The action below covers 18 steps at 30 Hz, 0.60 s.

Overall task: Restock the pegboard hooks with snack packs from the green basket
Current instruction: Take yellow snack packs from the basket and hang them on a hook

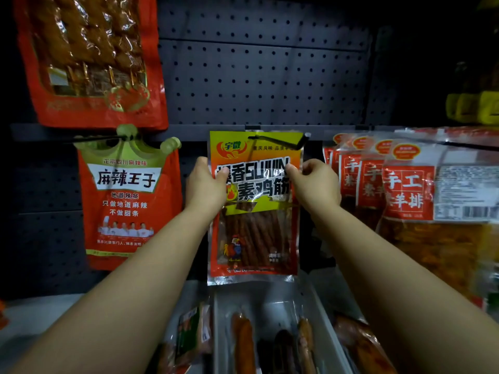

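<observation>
A red and yellow snack pack [256,238] with brown sticks showing through its window hangs upright in front of the dark pegboard [256,76]. My left hand [205,184] pinches its left edge and my right hand [316,184] pinches its right edge, both near the top. A black metal hook [286,140] passes through the hang hole at the pack's top, its upturned tip sticking out to the right. The green basket is not in view.
A red crown-topped pack [129,201] hangs on a hook to the left, with a larger red pack [89,60] above it. Several red and clear packs [405,190] hang close on the right. Shelf trays [270,333] below hold wrapped snacks.
</observation>
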Motion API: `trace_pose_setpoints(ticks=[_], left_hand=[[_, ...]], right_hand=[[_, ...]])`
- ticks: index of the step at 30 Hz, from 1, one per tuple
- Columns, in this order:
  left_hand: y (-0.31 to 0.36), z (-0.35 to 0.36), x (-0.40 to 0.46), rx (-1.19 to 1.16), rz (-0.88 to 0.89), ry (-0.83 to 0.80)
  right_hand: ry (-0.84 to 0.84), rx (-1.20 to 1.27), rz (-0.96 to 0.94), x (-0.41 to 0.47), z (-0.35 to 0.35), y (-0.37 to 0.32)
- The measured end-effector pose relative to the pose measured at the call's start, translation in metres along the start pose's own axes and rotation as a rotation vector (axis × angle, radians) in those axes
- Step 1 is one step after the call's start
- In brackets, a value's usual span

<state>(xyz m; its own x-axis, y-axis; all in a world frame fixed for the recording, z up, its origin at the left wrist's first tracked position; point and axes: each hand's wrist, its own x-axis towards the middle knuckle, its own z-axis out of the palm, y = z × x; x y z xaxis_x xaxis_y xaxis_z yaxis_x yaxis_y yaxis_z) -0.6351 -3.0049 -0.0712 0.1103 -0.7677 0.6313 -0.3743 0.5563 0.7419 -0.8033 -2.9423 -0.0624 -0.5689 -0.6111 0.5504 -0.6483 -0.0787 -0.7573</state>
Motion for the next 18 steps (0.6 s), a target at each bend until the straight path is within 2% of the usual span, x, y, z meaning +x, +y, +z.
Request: trace_pose_setpoints(ticks=[4, 8, 11, 18], left_hand=[[-0.008, 0.002, -0.007, -0.037, 0.003, 0.031], [-0.029, 0.004, -0.037, -0.150, -0.015, 0.026], [-0.048, 0.004, -0.064, -0.205, -0.039, -0.001], [-0.083, 0.002, -0.103, -0.181, -0.149, -0.075]], right_hand=[[0.018, 0.018, 0.038, -0.004, 0.007, 0.009], [-0.063, 0.240, 0.053, -0.027, 0.017, 0.041], [-0.095, 0.311, 0.056, -0.050, 0.026, 0.073], [-0.220, 0.393, 0.162, -0.095, 0.037, 0.122]])
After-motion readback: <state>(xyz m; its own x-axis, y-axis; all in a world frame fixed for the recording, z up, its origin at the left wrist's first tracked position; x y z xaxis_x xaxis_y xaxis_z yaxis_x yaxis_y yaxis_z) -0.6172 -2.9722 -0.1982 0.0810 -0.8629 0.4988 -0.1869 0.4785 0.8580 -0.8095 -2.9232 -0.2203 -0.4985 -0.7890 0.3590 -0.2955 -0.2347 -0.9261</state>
